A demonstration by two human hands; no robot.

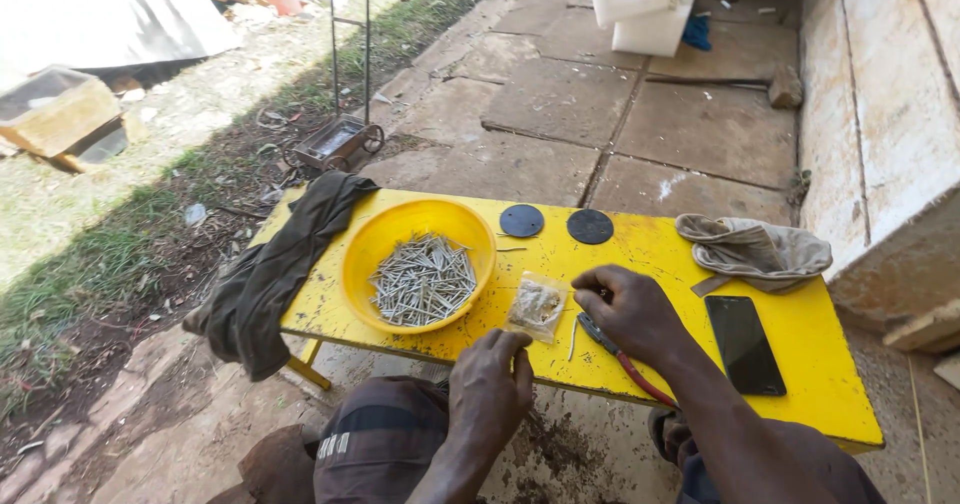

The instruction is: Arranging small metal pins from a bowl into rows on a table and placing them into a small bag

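My left hand point(489, 389) rests at the near edge of the yellow table point(810, 354), fingers curled by a small clear plastic bag point(537, 305) of small parts; whether it pinches anything is unclear. My right hand point(632, 311) lies on the table over red-handled pliers point(622, 356), fingertips bent down near the bag. A nail point(573, 340) lies between the bag and the pliers. A yellow bowl point(369, 248) holding several nails point(424, 280) sits left of the bag.
Two black discs point(521, 221) point(590, 227) lie at the table's far edge. A dark cloth point(280, 264) hangs off the left end. A beige cloth point(755, 251) and a black phone point(744, 343) sit at the right. White foam blocks point(645, 4) and a sledgehammer point(730, 83) lie on paving beyond.
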